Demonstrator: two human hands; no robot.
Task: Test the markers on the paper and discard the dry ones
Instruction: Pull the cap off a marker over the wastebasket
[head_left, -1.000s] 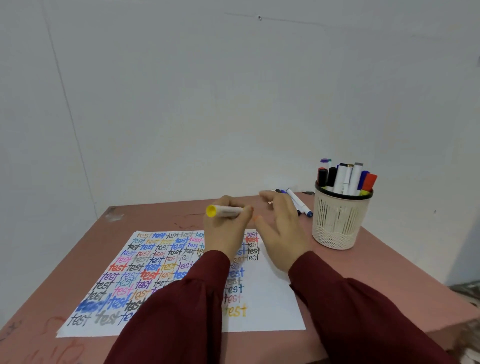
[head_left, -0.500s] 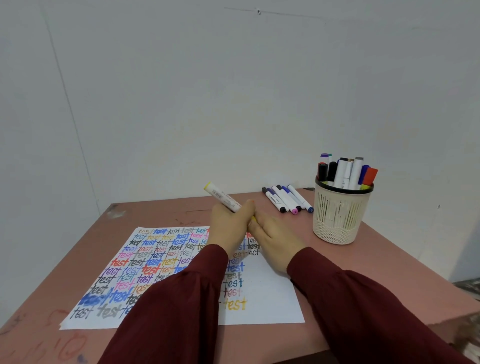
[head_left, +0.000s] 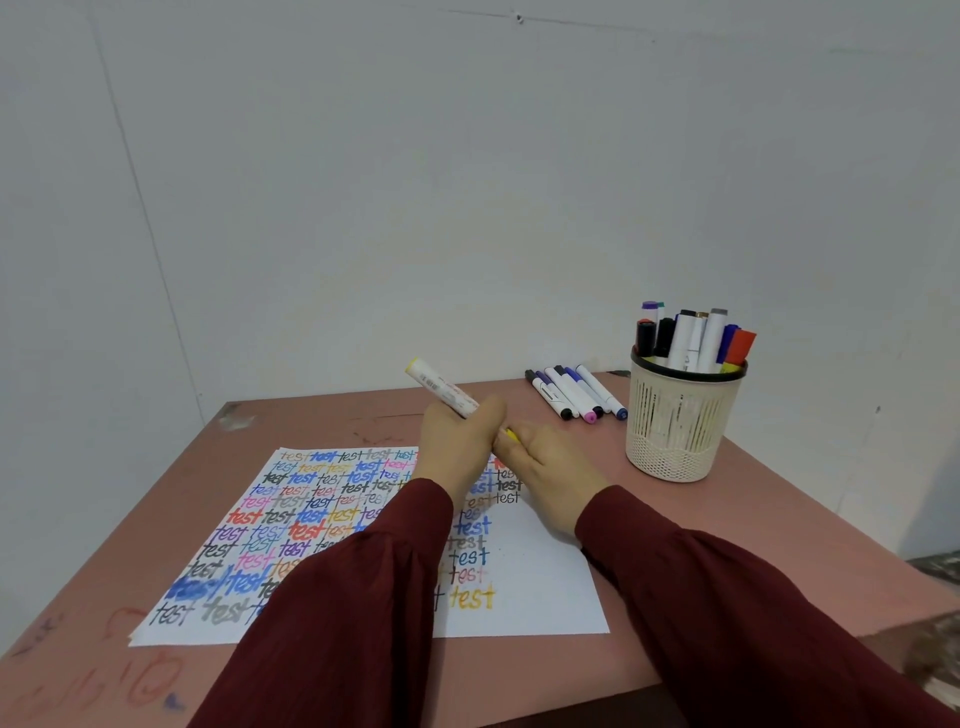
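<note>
Centrally, above the paper (head_left: 545, 597), the left hand (head_left: 457, 441) grips the yellow marker (head_left: 441, 389), tilted upward, while the right hand (head_left: 545, 462) pinches its lower end, presumably uncapping it for testing.

yellow marker (head_left: 441, 392) over our paper (head_left: 545, 587)
we see its white barrel tilted up-left; the paper lies flat, crowded with coloured "test" words.

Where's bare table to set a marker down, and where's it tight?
Free: bare table between the paper's far edge and the wall; also the patch right of the paper, nearer than the cup. Crowded: far right corner, where loose markers lie beside the cup.
</note>
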